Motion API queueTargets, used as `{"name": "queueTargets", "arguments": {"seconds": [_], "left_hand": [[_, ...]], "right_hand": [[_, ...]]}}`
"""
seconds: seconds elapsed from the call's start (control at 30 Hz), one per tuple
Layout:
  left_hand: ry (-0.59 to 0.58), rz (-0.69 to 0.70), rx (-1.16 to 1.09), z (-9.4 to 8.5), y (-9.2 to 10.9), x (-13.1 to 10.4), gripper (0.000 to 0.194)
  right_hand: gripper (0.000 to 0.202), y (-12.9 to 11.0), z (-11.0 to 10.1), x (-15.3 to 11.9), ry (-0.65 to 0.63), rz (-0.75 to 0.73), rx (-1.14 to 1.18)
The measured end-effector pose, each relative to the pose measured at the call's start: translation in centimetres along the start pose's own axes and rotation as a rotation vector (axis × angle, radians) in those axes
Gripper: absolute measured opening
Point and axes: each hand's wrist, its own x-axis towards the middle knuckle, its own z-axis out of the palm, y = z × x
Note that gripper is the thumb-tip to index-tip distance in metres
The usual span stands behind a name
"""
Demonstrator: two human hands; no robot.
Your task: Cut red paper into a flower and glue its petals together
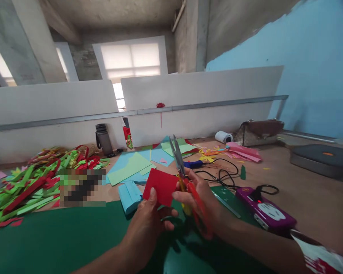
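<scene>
My left hand point(150, 220) pinches a square piece of red paper point(161, 185) by its lower left edge, thumb on top. A pair of scissors point(199, 207) with orange handles is in my right hand point(201, 190), its blades pointing up and away, slightly parted. The right fingertips are close to the paper's right edge; I cannot tell whether they touch it. Something yellow point(185, 190) shows beside the scissors, partly hidden by my fingers. Just left of the red paper lies a folded light-blue paper bundle point(130, 196).
A green mat point(60, 236) covers the near table. Cut paper strips point(45, 182) heap at left by a dark bottle point(103, 139). Coloured sheets point(134, 167) and a blue glue gun point(193, 164) lie ahead. At right are a purple power strip point(265, 211), a bag point(258, 132) and a grey case point(321, 160).
</scene>
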Motion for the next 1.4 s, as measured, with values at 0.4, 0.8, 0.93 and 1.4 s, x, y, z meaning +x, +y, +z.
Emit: {"name": "queueTargets", "arguments": {"seconds": [0.4, 0.8, 0.93, 1.4], "left_hand": [[0.116, 0.045, -0.045, 0.7, -0.9, 0.2, 0.059], [0.088, 0.013, 0.183, -2.1, 2.1, 1.4, 0.059], [-0.039, -0.026, 0.342, -3.1, 3.0, 2.0, 0.042], [0.119, 0.105, 0.302, -2.8, 3.3, 1.1, 0.021]], "right_hand": [[0.068, 1.6, -1.0, 0.8, -0.040, -0.008, 0.150], [0.067, 0.3, -2.3, 1.7, -0.162, 0.052, -0.197], [0.069, 0.7, -2.4, 1.8, -0.241, 0.143, -0.265], [0.049, -0.3, -1.3, 0.4, -0.239, 0.019, -0.434]]}}
